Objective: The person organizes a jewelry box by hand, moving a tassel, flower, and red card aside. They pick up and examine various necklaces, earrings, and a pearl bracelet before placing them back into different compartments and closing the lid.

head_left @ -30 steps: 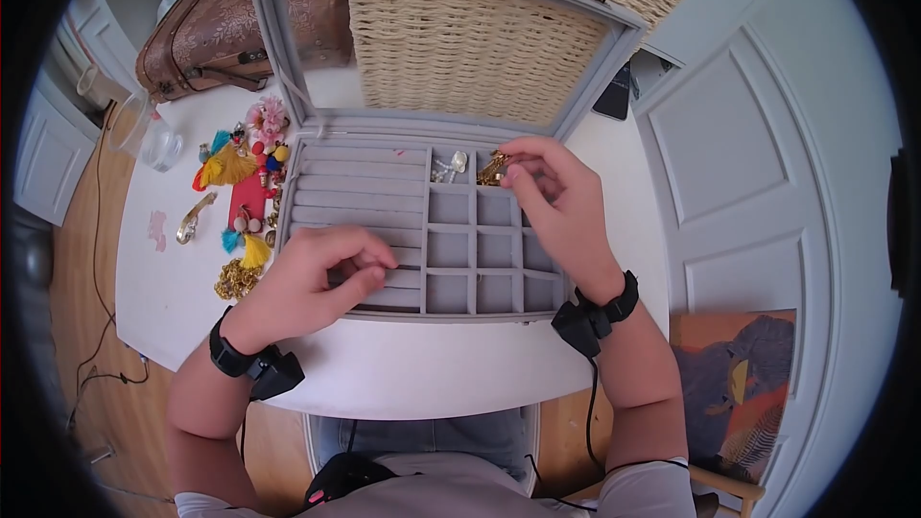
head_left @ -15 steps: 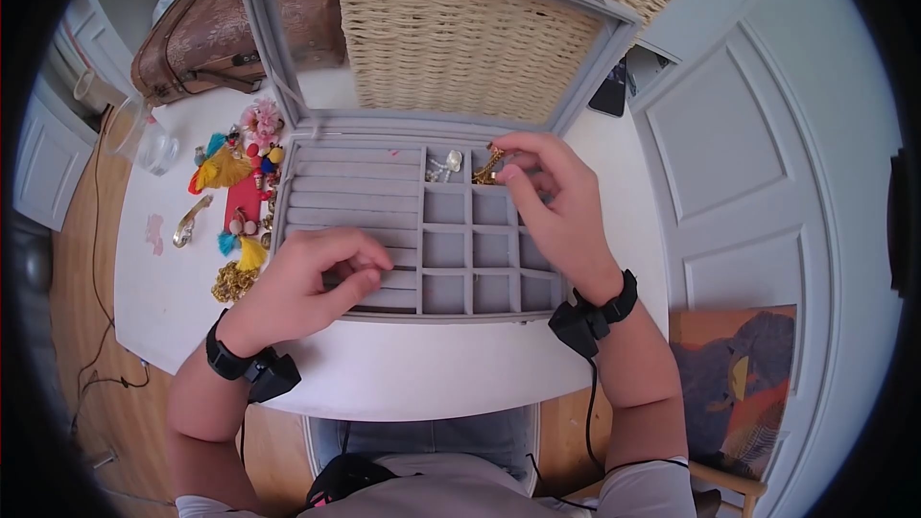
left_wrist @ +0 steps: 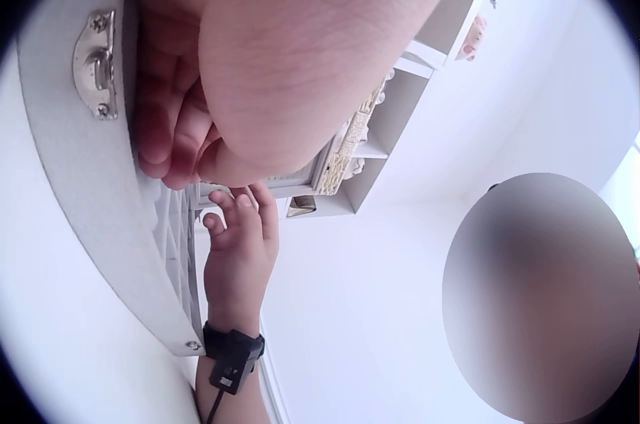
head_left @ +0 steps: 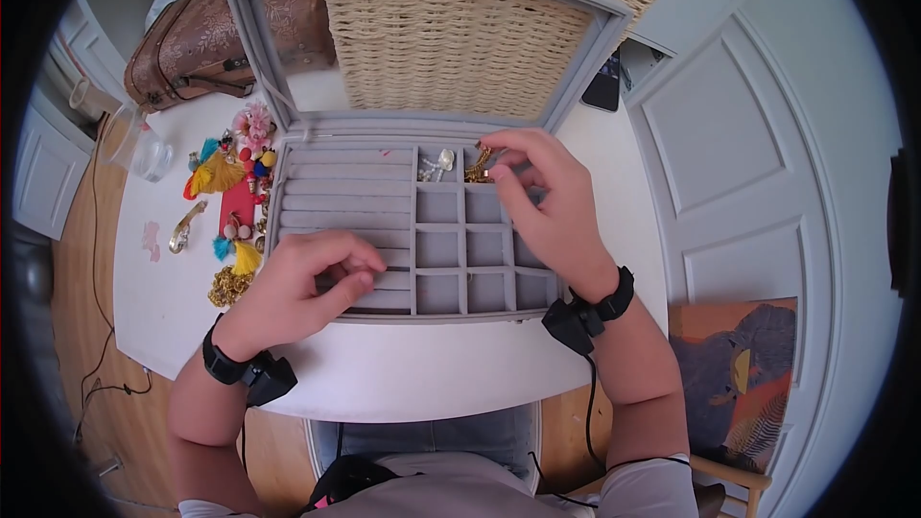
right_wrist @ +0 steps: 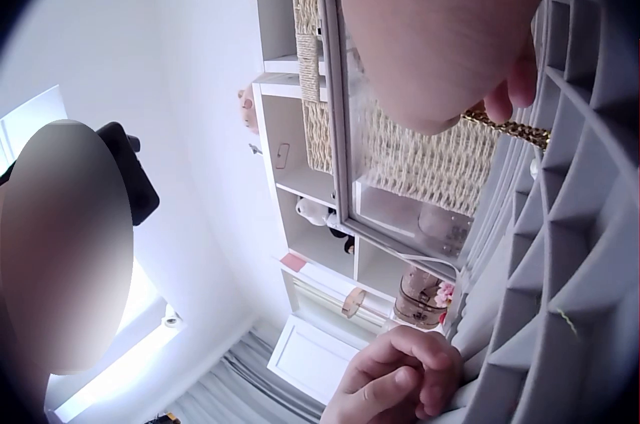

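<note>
In the head view a grey jewellery box [head_left: 384,319] lies with its lid raised. My right hand [head_left: 554,206] is at its back-right compartments, thumb and forefinger pinching a gold chain [head_left: 476,171], part of which lies in a compartment. The right wrist view shows the chain [right_wrist: 512,129] hanging below the fingertips of the right hand [right_wrist: 430,34]. A pearl and white piece [head_left: 441,163] sits one compartment to the left. Over the front-left ring rolls is my left hand [head_left: 312,283], its fingers loosely curled with nothing visible in them.
Tasselled, beaded jewellery [head_left: 219,176], a gold bangle [head_left: 184,228] and a gold chain heap [head_left: 230,285] lie left of the box. Farther back are clear cups [head_left: 152,155] and a brown case [head_left: 225,38]. A wicker basket [head_left: 460,48] stands behind the lid, a phone [head_left: 602,86] to its right.
The head view has shifted slightly, so the box and table items appear farther left. Both hands keep nearly the same pose, the right still pinching the gold chain at the same compartment.
</note>
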`<state>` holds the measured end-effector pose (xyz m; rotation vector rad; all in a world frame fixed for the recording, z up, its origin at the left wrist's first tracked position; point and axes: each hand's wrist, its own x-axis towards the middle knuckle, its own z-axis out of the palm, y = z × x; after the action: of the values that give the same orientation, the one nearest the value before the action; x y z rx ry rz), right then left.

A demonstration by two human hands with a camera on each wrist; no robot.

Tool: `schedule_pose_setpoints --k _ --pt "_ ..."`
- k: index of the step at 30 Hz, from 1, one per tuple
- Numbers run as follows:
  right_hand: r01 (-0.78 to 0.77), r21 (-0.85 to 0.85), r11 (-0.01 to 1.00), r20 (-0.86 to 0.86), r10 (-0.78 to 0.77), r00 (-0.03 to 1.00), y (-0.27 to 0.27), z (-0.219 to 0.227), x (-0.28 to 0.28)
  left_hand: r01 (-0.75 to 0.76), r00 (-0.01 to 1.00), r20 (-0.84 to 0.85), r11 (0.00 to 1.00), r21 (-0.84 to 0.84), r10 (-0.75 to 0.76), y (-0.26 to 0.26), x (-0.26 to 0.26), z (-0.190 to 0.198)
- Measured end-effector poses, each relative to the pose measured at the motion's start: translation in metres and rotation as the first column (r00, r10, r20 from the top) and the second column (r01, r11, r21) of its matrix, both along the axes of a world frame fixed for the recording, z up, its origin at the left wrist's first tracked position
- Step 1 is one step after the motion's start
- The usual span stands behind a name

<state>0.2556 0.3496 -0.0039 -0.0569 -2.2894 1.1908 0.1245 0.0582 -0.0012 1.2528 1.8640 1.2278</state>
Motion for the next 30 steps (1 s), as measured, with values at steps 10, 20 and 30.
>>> schedule_pose_setpoints --k 10,20,30 --pt "0.123 0.153 0.981 -0.02 -0.121 0.992 0.0 0.001 0.0 0.004 1.0 -0.007 1.0 0.005 -0.004 0.0 0.0 0.0" --pt "0.131 0.261 0.956 -0.035 -0.127 0.991 0.006 -0.012 -0.003 0.01 1.0 -0.013 1.0 0.013 -0.01 0.0 0.0 0.0" --pt "0.041 0.446 0.894 0.052 -0.072 0.996 0.005 -0.016 -0.002 0.011 1.0 -0.016 1.0 0.004 -0.011 0.0 0.0 -0.001"
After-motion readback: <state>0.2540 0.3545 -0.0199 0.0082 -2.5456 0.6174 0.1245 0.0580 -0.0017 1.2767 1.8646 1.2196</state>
